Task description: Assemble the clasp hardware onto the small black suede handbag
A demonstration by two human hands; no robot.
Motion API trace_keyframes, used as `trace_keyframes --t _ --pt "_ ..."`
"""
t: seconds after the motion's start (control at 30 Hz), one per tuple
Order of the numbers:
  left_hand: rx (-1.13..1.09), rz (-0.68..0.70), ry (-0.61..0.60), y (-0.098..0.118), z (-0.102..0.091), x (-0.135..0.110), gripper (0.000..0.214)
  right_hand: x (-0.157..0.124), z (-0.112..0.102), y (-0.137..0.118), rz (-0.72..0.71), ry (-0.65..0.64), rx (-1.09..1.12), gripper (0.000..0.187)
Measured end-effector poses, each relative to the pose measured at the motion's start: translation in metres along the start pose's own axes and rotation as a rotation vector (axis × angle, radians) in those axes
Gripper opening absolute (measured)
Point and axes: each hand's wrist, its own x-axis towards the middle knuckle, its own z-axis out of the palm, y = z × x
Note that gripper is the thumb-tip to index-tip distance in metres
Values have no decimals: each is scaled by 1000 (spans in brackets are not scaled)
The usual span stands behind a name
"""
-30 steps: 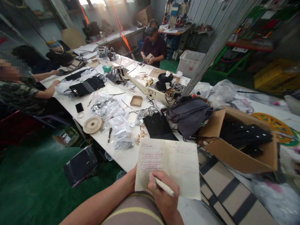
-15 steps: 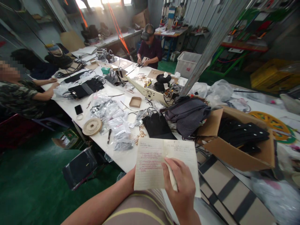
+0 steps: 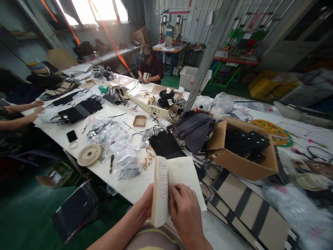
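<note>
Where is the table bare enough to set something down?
A bare strip of table lies between the clear packets and the held notebook; a smaller patch between the phone and the grey-banded black bag. It's crowded around the cardboard box and grey cloth.

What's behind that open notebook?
Just beyond the notebook, a black bag-like item lies on the white table. The left hand is partly hidden behind the pages; anything else they cover can't be seen.

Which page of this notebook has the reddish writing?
The left page, tipped up; the right page, partly under your right hand, shows only faint greyish marks near its top.
</note>
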Motion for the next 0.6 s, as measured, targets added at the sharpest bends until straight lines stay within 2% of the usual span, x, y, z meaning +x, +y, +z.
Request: trace_keyframes --t 0.07,0.13,0.2,0.27,0.33,0.37,0.43,0.47,0.53,0.6 --pt "84 23 -26 1 11 2 31 1 -5 4 31 21 114 26" --pt "143 56 -35 3 19 3 44 3 -15 15 101 20 326 34" --pt "171 60 -2 5 21 4 54 8 -27 33 308 47 494 44" --pt "193 42 40 4 20 8 63 13 -38 52 613 57 630 58" --pt "209 19 69 -2 17 14 70 14 -44 66 840 -82 867 77" --pt "221 5 77 -7 17 18 73 14 -44 70 888 -190 1002 83" --pt "274 -15 82 -17 15 25 77 12 -41 77 869 -313 1160 77" --pt "316 -24 81 -21 14 28 78 12 -39 82 835 -310 1160 68" --pt "431 -70 74 -28 9 34 80 16 -47 107 801 -234 1033 53" --pt "574 -163 72 -29 -1 39 90 28 -75 153 804 -151 778 47"
